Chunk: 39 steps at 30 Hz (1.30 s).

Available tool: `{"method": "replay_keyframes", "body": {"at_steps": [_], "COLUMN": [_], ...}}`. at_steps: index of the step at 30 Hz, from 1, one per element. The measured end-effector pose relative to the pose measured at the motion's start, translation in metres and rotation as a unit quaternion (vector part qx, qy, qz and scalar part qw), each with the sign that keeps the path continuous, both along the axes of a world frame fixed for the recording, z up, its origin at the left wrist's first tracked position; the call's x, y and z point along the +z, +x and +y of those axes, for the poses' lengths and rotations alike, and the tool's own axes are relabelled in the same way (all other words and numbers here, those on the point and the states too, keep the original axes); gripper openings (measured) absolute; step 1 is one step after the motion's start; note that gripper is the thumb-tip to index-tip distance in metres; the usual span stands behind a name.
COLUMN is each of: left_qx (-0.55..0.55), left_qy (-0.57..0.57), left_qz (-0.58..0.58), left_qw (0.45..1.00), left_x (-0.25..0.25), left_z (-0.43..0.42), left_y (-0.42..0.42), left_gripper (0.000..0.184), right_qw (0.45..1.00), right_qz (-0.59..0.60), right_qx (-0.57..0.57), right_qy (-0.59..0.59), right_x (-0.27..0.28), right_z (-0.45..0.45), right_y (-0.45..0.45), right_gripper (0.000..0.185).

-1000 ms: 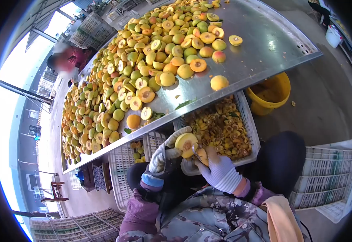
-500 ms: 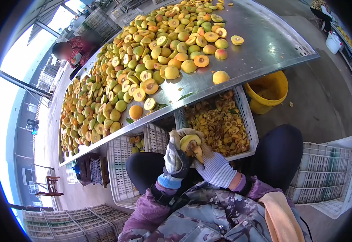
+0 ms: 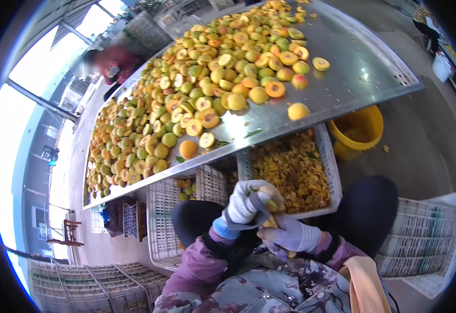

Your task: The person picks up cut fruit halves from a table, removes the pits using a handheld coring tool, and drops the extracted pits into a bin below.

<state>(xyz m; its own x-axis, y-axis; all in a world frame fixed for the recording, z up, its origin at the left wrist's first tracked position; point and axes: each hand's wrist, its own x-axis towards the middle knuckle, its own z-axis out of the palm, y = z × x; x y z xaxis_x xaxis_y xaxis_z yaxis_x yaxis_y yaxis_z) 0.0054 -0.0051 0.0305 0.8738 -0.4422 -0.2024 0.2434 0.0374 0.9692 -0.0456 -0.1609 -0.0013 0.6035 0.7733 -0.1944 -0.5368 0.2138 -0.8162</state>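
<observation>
My left hand [image 3: 249, 202], in a grey-white glove, is closed around a yellow peach half [image 3: 274, 205], mostly hidden by the fingers. My right hand [image 3: 293, 235], in a striped glove, grips a tool with a tan handle [image 3: 270, 222] close against the left hand. The handle's butt shows below the right fingers, and the tool's working end is hidden. Both hands are above my lap. Beyond them, a crate [image 3: 334, 175] holds many scooped-out peach bits. Above it, cut peaches [image 3: 207, 118] lie heaped on a metal table [image 3: 353, 78].
A yellow bucket [image 3: 376, 128] stands right of the scraps crate. Another white crate [image 3: 157, 229] with a few peaches is by my left knee. Stacked crates [image 3: 421, 240] are on the right, more [image 3: 97, 281] at lower left. A person [image 3: 121, 62] sits across the table.
My left hand has turned and closed over the peach half, covering its cut face. My right hand has shifted slightly down and right with the tool. The whole view has shifted a little.
</observation>
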Motion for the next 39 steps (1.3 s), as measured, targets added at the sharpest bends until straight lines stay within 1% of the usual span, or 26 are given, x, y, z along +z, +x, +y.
{"method": "replay_keyframes", "body": {"at_steps": [2,4,6,8,9,10,12,13,14,15,16,18,19,20,21,22,23,24,26,28,30,31,32,34,36,39], "left_qx": [-0.033,-0.045,-0.076,0.081,0.098,0.16,0.225,0.261,0.294,0.284,0.289,0.335,0.397,0.447,0.382,0.296,0.28,0.28,0.305,0.287,0.221,0.187,0.149,0.108,0.077,0.143], "left_qy": [-0.017,-0.204,-0.221,-0.191,-0.217,-0.22,-0.247,-0.169,-0.09,-0.007,0.067,0.204,0.279,0.344,0.546,0.719,0.743,0.744,0.67,0.651,0.657,0.681,0.704,0.716,0.771,0.726], "left_qz": [-0.046,-0.003,-0.031,0.017,0.006,0.056,0.009,-0.047,-0.102,-0.22,-0.285,-0.351,-0.219,-0.083,-0.089,-0.089,-0.153,-0.15,-0.159,-0.146,-0.187,-0.162,-0.137,-0.139,-0.085,-0.127], "left_qw": [0.998,0.978,0.972,0.978,0.971,0.961,0.943,0.949,0.946,0.933,0.912,0.85,0.847,0.821,0.74,0.622,0.589,0.588,0.658,0.688,0.696,0.689,0.681,0.676,0.626,0.66], "left_x": [-0.005,-0.012,-0.019,-0.009,-0.01,-0.003,-0.016,-0.009,0.0,0.01,0.017,0.022,0.02,0.019,0.022,0.025,0.015,0.015,0.019,0.024,0.015,0.008,0.0,-0.017,-0.037,-0.037], "left_z": [-0.001,-0.01,-0.007,-0.014,-0.009,-0.003,0.024,0.036,0.049,0.067,0.091,0.143,0.174,0.199,0.212,0.222,0.236,0.239,0.239,0.218,0.208,0.202,0.195,0.184,0.186,0.192], "left_y": [0.004,0.003,0.007,0.004,0.011,0.016,0.026,0.021,0.014,0.008,0.002,-0.018,-0.035,-0.048,-0.057,-0.063,-0.065,-0.055,-0.015,0.036,0.087,0.11,0.129,0.152,0.17,0.165], "left_gripper": [0.06,0.055,0.062,0.067,0.068,0.064,0.062,0.062,0.061,0.06,0.059,0.055,0.048,0.041,0.033,0.026,0.028,0.028,0.034,0.039,0.045,0.049,0.054,0.059,0.058,0.054], "right_qw": [0.997,1.0,0.998,0.995,0.996,0.996,0.993,0.99,0.98,0.937,0.864,0.855,0.876,0.876,0.91,0.937,0.946,0.946,0.937,0.933,0.962,0.973,0.971,0.976,0.972,0.934], "right_qz": [0.062,0.004,-0.048,0.084,0.065,0.067,0.06,0.056,0.163,0.293,0.413,0.488,0.426,0.428,0.356,0.283,0.264,0.265,0.242,0.242,0.163,0.127,0.133,0.028,0.049,-0.123], "right_qx": [0.039,0.006,-0.032,-0.015,0.012,0.009,0.074,-0.05,-0.07,-0.181,-0.287,-0.173,-0.219,-0.216,-0.209,-0.2,-0.181,-0.178,-0.234,-0.244,-0.142,-0.113,-0.12,-0.135,-0.148,-0.19], "right_qy": [0.038,0.013,-0.015,0.043,0.058,0.057,0.066,0.12,0.09,0.058,0.025,-0.025,-0.055,-0.054,-0.046,-0.036,-0.05,-0.051,-0.089,-0.102,-0.166,-0.155,-0.158,-0.168,-0.175,-0.277], "right_x": [0.0,0.011,0.016,0.011,0.001,0.006,0.021,-0.009,-0.05,-0.096,-0.108,-0.103,-0.083,-0.072,-0.064,-0.062,-0.069,-0.076,-0.084,-0.079,-0.061,-0.058,-0.059,-0.059,-0.056,-0.07], "right_z": [-0.005,-0.001,0.002,-0.002,-0.004,-0.01,-0.021,-0.011,-0.012,-0.003,0.006,0.006,0.009,0.004,0.0,-0.003,-0.005,-0.004,-0.003,-0.002,-0.002,-0.003,-0.004,-0.006,-0.013,-0.012], "right_y": [0.001,-0.002,0.002,0.002,0.003,0.004,0.009,0.006,0.017,0.017,0.016,0.022,0.02,0.021,0.022,0.024,0.027,0.029,0.03,0.032,0.033,0.034,0.035,0.036,0.038,0.036], "right_gripper": [0.02,0.022,0.024,0.022,0.02,0.02,0.021,0.021,0.018,0.017,0.016,0.012,0.014,0.014,0.015,0.015,0.017,0.017,0.019,0.017,0.017,0.017,0.017,0.018,0.022,0.034]}}
